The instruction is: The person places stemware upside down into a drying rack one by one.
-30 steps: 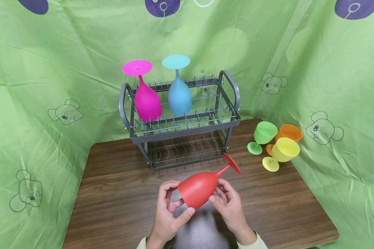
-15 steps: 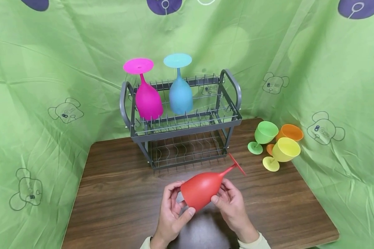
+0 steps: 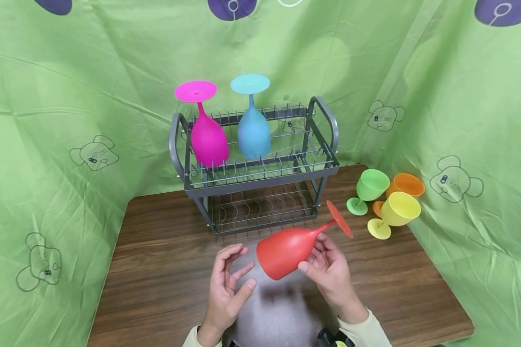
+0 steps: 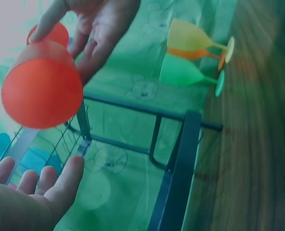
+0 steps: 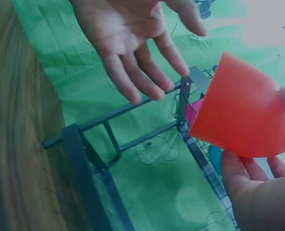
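A red plastic goblet (image 3: 285,251) is held in the air over the table, lying nearly sideways, its base up to the right and its mouth toward the left. My right hand (image 3: 330,274) grips it by the lower bowl near the stem, thumb in front. Just left of the rim my left hand (image 3: 227,289) is apart from the goblet, fingers spread and loosely bent. The left wrist view looks straight at the mouth of the red goblet (image 4: 42,94). In the right wrist view, a gap shows between the left hand (image 5: 132,48) and the rim.
Behind the hands stands a dark two-tier dish rack (image 3: 260,182). On its top tier a magenta goblet (image 3: 209,140) and a blue goblet (image 3: 254,134) stand upside down. Green (image 3: 373,185), orange (image 3: 407,184) and yellow (image 3: 400,209) goblets stand upright at the table's right. Green cloth (image 3: 126,86) surrounds the table.
My left hand has let go of the goblet's rim and moved left. My right hand has carried the goblet slightly up and to the right.
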The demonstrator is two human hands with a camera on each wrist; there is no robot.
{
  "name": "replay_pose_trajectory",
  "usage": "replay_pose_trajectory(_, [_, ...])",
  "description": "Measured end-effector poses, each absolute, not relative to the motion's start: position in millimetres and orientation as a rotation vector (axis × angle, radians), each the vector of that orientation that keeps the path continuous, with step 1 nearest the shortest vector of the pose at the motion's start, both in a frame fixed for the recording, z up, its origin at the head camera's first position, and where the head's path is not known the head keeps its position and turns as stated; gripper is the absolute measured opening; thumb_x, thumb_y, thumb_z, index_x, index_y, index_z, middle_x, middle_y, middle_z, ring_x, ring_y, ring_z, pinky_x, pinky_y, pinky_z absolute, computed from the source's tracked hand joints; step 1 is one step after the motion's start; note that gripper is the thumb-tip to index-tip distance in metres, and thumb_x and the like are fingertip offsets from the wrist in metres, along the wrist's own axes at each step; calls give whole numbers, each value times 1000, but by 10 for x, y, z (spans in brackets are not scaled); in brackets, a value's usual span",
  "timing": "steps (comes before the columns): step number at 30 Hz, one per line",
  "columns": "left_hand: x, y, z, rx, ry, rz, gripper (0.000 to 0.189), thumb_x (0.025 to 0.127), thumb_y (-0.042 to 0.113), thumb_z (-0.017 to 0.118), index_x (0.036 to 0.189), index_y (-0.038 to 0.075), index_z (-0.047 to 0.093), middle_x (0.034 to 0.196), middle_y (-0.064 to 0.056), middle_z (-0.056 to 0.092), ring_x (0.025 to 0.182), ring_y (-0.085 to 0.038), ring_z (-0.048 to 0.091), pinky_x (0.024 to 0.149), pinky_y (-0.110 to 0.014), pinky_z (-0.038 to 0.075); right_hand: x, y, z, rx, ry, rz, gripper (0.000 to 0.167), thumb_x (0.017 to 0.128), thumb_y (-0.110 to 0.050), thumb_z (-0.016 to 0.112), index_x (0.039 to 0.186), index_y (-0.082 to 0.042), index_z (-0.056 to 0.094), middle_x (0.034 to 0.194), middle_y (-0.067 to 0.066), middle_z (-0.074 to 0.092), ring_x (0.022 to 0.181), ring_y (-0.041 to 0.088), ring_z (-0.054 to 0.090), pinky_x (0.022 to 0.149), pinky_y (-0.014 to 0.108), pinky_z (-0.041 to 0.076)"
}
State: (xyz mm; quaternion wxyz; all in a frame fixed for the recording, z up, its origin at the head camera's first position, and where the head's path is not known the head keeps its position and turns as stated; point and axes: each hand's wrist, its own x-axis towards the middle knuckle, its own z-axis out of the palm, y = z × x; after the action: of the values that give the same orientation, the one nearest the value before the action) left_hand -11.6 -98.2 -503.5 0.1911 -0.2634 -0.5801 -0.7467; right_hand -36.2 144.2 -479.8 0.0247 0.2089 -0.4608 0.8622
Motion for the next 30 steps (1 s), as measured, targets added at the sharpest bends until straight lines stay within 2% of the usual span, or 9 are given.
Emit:
replay_pose_trajectory(8, [-192,-1151,-5036,-640,-1675,-2006,68,79,-27,63,142,-24,37,145,-26,48,135,-27,55,102,-36,61,-471,1559,-4568,673,-1544,2501,61,84,17,77,138,-4,57,129,4,68,114,16,69,99,28,61])
replay_pose_trajectory(17, [-314,-1348,-5064,-483,-1769,-1866,65,81,-23,68,142,-19,44,141,-21,53,131,-25,58,101,-31,61,-682,1731,-4232,846,-1626,2250,63,75,31,67,134,20,50,129,16,70,112,24,71,99,33,62])
replay_pose_trajectory(21, [-359,-1440,-5090,-369,-1815,-1846,62,84,-22,69,142,-15,47,139,-17,56,130,-25,58,101,-30,60,-763,1792,-4028,856,-1671,2196,64,74,31,67,135,21,50,130,17,70,114,25,71,100,34,62])
replay_pose_trajectory(30, [-428,-1620,-5191,-46,-1889,-1802,59,87,-12,77,141,-4,54,135,-8,61,126,-25,61,99,-29,61,-935,1888,-3463,684,-1915,1917,63,71,28,75,131,12,59,124,9,71,110,20,70,95,27,62])
